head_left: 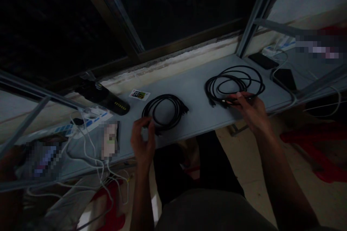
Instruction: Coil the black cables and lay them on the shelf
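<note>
Two coiled black cables lie side by side on the grey tabletop [193,95]. At the near left edge of the left black cable [178,110], my left hand [143,139] has its thumb and fingers closed around the strands. My right hand [251,112] grips the near side of the right black cable [212,88], its thumb on top. That coil is looser, with wide loops spreading toward the back. Plug ends stick out at the right of the left coil and at the near left of the right one. The light is dim.
A black bottle [108,99] lies near the wall, with a small printed card [139,94] beside it. Left are a power strip [92,120], white wires and a blurred-out phone [110,140]. Another person's arm [9,162] is at far left. Red stools [320,144] stand below.
</note>
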A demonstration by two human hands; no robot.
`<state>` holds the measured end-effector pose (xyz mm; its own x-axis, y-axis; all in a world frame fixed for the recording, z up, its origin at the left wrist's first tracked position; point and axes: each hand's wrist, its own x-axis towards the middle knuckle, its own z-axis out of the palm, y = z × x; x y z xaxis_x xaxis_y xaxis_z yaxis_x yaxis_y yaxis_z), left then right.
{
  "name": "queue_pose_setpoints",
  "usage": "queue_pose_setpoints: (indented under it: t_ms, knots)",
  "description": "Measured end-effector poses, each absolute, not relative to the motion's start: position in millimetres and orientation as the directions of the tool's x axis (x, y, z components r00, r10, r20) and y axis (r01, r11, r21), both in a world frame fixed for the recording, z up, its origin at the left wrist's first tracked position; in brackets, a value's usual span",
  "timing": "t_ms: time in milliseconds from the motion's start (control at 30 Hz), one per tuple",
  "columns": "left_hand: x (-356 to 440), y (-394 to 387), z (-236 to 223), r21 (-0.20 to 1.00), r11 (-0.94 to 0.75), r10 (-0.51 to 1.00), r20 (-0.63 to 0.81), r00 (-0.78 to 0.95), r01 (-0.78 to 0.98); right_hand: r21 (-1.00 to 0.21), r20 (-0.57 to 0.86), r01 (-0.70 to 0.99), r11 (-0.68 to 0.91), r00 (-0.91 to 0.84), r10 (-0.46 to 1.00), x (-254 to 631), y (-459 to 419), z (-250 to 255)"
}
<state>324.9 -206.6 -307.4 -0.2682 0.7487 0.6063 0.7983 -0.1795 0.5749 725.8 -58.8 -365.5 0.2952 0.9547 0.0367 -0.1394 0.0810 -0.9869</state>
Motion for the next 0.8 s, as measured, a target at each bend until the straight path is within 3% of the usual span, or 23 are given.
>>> queue_pose_setpoints:
  t_ms: [67, 133, 233, 433, 800]
  knots:
    - [281, -257, -331, 0.479, 0.038, 0.640, 0.662, -0.389, 0.877, -0.979, 0.158, 0.182, 0.095, 0.366, 0.917, 735, -66, -372]
    - [242, -297, -355, 0.388, 0.204, 0.582, 0.690, -0.430, 0.899, -0.858, 0.303, 0.507, 0.083, 0.369, 0.879, 745, -72, -379]
    - [196, -338, -382, 0.280, 0.396, 0.519, 0.717, -0.465, 0.874, -0.658, 0.410, 0.752, 0.041, 0.313, 0.857, 755, -77, -387]
    - [167, -356, -388, 0.240, 0.490, 0.527, 0.685, -0.504, 0.838, -0.476, 0.462, 0.877, -0.061, 0.309, 0.831, 762, -66, -406]
    - [164, -351, -383, 0.179, 0.441, 0.625, 0.643, -0.444, 0.879, -0.528, 0.473, 0.849, -0.035, 0.328, 0.818, 760, -64, -411]
